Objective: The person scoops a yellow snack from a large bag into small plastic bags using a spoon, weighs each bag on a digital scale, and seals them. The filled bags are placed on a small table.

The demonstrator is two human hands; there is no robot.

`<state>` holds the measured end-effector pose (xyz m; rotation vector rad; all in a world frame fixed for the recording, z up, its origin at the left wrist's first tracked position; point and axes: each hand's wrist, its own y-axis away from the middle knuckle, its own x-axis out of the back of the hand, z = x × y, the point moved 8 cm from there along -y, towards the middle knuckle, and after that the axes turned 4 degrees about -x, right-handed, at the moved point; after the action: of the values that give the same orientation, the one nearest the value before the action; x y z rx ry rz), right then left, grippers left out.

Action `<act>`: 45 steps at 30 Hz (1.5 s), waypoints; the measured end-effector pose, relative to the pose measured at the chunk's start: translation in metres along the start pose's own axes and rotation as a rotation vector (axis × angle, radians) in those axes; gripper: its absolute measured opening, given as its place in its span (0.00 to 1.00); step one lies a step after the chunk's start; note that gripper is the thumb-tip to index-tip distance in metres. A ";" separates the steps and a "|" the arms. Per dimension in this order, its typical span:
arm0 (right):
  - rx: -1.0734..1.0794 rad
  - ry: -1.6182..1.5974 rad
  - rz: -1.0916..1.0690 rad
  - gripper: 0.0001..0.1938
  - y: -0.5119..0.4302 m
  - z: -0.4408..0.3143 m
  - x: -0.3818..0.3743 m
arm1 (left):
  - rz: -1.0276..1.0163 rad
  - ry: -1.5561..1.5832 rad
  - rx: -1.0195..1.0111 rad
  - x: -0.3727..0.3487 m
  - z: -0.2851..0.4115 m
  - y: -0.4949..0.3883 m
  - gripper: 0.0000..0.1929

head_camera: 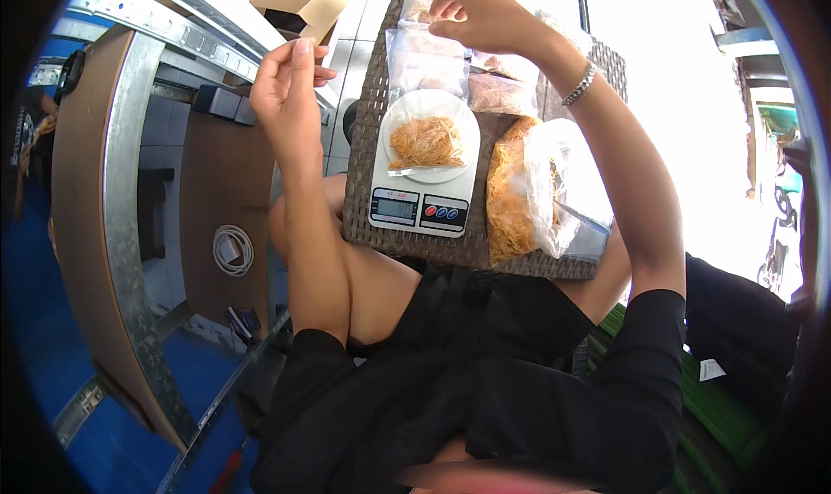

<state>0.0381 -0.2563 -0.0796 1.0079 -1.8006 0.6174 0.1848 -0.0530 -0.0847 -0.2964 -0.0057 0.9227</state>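
A white digital kitchen scale (421,203) stands on a brown woven rattan table (367,198). On its round platform lies a clear plastic bag of shredded orange-brown food (426,142). My left hand (285,81) is raised left of the scale, fingers loosely bent, with nothing visible in it. Over the far end of the table hangs my right hand (483,20), fingers curled and apart from the thumb; it appears to hold nothing. Beneath and beside it lie several filled clear bags (500,93). Right of the scale leans a large open plastic bag of the same shreds (513,202).
Flat clear plastic bags (587,237) lie at the table's near right corner. Metal-framed shelving (123,189) stands on my left, with a coiled white cable (232,250) on a board. Beyond is an open cardboard box (298,0). A person's arm (45,127) shows at far left.
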 end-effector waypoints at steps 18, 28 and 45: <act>-0.085 0.156 -0.016 0.13 -0.011 -0.003 -0.007 | -0.036 0.013 0.030 -0.006 0.002 0.002 0.12; -0.081 0.117 -0.047 0.13 -0.012 -0.004 -0.012 | -0.034 0.032 0.038 -0.005 0.000 0.003 0.13; -0.015 0.130 -0.126 0.13 0.000 -0.013 -0.018 | -0.046 -0.007 0.063 -0.007 0.001 0.002 0.13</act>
<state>0.0477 -0.2399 -0.0904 1.0388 -1.6131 0.5769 0.1786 -0.0574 -0.0836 -0.2339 0.0105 0.8769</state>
